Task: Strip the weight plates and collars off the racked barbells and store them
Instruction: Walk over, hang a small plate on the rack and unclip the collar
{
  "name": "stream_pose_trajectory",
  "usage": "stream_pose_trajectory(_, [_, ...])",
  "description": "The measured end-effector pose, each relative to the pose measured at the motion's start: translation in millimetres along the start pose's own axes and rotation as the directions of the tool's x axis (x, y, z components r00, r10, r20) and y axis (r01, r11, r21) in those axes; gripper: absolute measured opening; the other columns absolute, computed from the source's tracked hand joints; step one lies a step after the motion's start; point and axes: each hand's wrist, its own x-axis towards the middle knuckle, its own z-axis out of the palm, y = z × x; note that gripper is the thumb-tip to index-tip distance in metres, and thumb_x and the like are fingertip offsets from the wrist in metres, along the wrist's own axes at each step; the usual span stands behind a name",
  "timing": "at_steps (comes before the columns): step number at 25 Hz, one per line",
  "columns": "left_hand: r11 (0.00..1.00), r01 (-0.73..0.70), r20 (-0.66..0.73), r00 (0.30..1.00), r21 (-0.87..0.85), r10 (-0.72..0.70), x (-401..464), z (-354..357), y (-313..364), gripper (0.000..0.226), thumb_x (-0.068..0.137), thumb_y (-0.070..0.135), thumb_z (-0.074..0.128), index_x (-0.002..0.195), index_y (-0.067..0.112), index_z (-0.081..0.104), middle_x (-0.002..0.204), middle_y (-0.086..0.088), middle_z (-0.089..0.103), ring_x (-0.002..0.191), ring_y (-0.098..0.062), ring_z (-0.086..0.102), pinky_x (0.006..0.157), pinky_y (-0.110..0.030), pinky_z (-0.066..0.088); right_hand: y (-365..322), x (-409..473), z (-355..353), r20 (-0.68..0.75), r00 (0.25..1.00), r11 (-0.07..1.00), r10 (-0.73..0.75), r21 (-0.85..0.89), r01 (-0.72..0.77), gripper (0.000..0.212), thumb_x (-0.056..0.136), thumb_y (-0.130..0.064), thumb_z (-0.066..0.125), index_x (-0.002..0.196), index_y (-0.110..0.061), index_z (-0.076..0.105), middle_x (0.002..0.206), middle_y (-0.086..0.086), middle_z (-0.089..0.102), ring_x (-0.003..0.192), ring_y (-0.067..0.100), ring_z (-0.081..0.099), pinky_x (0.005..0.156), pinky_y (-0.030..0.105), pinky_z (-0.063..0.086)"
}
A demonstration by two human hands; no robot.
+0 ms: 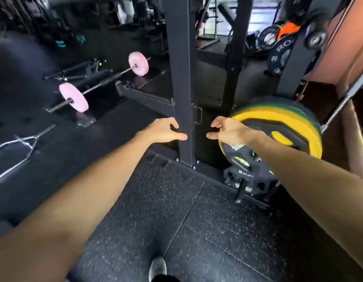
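Observation:
Both my arms reach forward over the black rubber floor. My left hand (165, 130) hangs in the air just left of a black rack upright (179, 78), fingers loosely curled, holding nothing. My right hand (227, 132) is just right of that upright, in front of a stack of yellow and green bumper plates (282, 123) stored on a low peg; it holds nothing, and whether it touches the plates I cannot tell. Smaller black plates (243, 180) sit on a lower peg (240, 192) below the stack.
A barbell with two pink plates (73, 96) (138, 63) lies on the floor at the left. A bare bar (347, 94) slants down at the right. Dark plates (282, 51) hang on the rack at upper right. A chrome handle (18, 143) lies far left. My shoe (157, 268) shows below.

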Motion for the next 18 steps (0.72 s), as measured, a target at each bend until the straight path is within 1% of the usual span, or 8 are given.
stream_pose_trajectory(2, [0.992, 0.124, 0.068, 0.990, -0.025, -0.122, -32, 43, -52, 0.070, 0.060, 0.075, 0.067, 0.117, 0.036, 0.058, 0.117, 0.005, 0.057, 0.106, -0.020, 0.059, 0.094, -0.037, 0.047, 0, -2, 62, 0.126, 0.992, 1.000, 0.003, 0.000, -0.003, 0.053, 0.084, -0.045, 0.068, 0.127, -0.018, 0.052, 0.132, 0.004, 0.056, 0.120, 0.021, 0.053, 0.101, 0.032, 0.042])
stream_pose_trajectory(4, [0.970, 0.236, 0.131, 0.965, -0.062, -0.227, -64, 80, -97, 0.064, 0.068, 0.068, 0.069, 0.119, 0.032, 0.059, 0.109, 0.007, 0.054, 0.101, -0.018, 0.058, 0.086, -0.031, 0.044, 3, -6, 119, 0.246, 0.969, 1.000, 0.013, -0.026, -0.007, 0.057, 0.084, -0.048, 0.067, 0.130, -0.019, 0.051, 0.134, 0.002, 0.055, 0.121, 0.022, 0.052, 0.099, 0.031, 0.042])
stream_pose_trajectory(5, [0.955, 0.287, 0.158, 0.949, -0.080, -0.272, -78, 97, -120, 0.062, 0.070, 0.067, 0.069, 0.120, 0.031, 0.059, 0.108, 0.006, 0.054, 0.101, -0.018, 0.057, 0.083, -0.030, 0.042, 4, -8, 146, 0.306, 0.952, 0.999, 0.022, -0.051, -0.006, 0.059, 0.083, -0.050, 0.067, 0.132, -0.021, 0.050, 0.135, 0.002, 0.054, 0.121, 0.022, 0.052, 0.100, 0.032, 0.042])
stream_pose_trajectory(7, [0.922, 0.372, 0.219, 0.913, -0.105, -0.343, -110, 129, -165, 0.063, 0.072, 0.064, 0.071, 0.122, 0.027, 0.059, 0.112, 0.003, 0.057, 0.104, -0.018, 0.056, 0.083, -0.030, 0.042, 5, -13, 201, 0.420, 0.906, 0.994, 0.045, -0.107, 0.000, 0.063, 0.082, -0.054, 0.065, 0.135, -0.023, 0.049, 0.139, 0.001, 0.052, 0.124, 0.023, 0.051, 0.105, 0.037, 0.041])
stream_pose_trajectory(10, [0.871, 0.473, 0.326, 0.851, -0.133, -0.412, -159, 168, -227, 0.065, 0.078, 0.058, 0.070, 0.127, 0.018, 0.058, 0.126, -0.002, 0.059, 0.110, -0.021, 0.057, 0.091, -0.031, 0.045, -1, -28, 275, 0.554, 0.830, 0.988, 0.068, -0.150, 0.020, 0.062, 0.085, -0.049, 0.064, 0.136, -0.018, 0.048, 0.143, 0.004, 0.049, 0.128, 0.023, 0.049, 0.105, 0.037, 0.040])
stream_pose_trajectory(12, [0.840, 0.526, 0.380, 0.810, -0.131, -0.447, -191, 189, -256, 0.061, 0.081, 0.054, 0.069, 0.126, 0.014, 0.059, 0.127, -0.004, 0.060, 0.114, -0.023, 0.057, 0.095, -0.031, 0.045, -4, -43, 313, 0.618, 0.781, 0.985, 0.086, -0.168, 0.025, 0.060, 0.088, -0.043, 0.064, 0.138, -0.013, 0.046, 0.145, 0.007, 0.047, 0.129, 0.024, 0.048, 0.105, 0.035, 0.039])
stream_pose_trajectory(15, [0.774, 0.620, 0.455, 0.731, -0.129, -0.509, -234, 214, -296, 0.055, 0.084, 0.053, 0.067, 0.121, 0.013, 0.060, 0.126, -0.006, 0.061, 0.114, -0.025, 0.057, 0.096, -0.031, 0.043, -10, -63, 365, 0.698, 0.701, 0.973, 0.147, -0.229, 0.024, 0.059, 0.090, -0.037, 0.063, 0.140, -0.010, 0.045, 0.146, 0.009, 0.046, 0.129, 0.025, 0.048, 0.103, 0.032, 0.040])
stream_pose_trajectory(18, [0.730, 0.660, 0.507, 0.697, -0.176, -0.507, -269, 231, -327, 0.044, 0.089, 0.044, 0.064, 0.119, 0.012, 0.062, 0.127, -0.009, 0.062, 0.117, -0.024, 0.055, 0.091, -0.026, 0.039, -22, -77, 404, 0.761, 0.608, 0.957, 0.224, -0.291, 0.011, 0.059, 0.090, -0.038, 0.063, 0.138, -0.007, 0.046, 0.141, 0.013, 0.050, 0.125, 0.028, 0.051, 0.103, 0.035, 0.042])
